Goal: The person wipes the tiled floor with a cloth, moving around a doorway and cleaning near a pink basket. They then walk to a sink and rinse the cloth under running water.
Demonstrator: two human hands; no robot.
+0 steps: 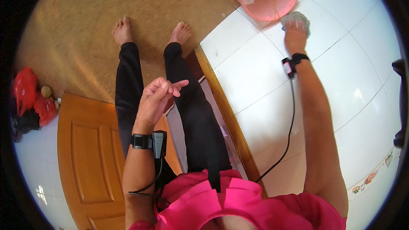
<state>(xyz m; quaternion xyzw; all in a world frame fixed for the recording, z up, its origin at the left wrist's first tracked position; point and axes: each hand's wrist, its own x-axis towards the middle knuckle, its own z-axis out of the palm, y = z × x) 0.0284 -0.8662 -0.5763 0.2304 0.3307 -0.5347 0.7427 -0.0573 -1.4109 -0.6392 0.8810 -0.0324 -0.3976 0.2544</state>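
Note:
My right hand (294, 36) presses with its fingers spread on a greyish cloth (297, 19), which lies against white wall tiles (255, 60) just beside the rim of a pink plastic basket (268, 12). In front of my legs my left hand (161, 95) hangs in the air, its fingers loosely curled and nothing in it. Each wrist wears a black strap with a small device and a cable.
A brown wooden door (86, 159) stands at the lower left. Red plastic bags (27, 92) and round objects (46, 91) lie at the far left. My bare feet (181, 33) rest on the brown floor (80, 22). Wooden trim (223, 111) edges the tiles.

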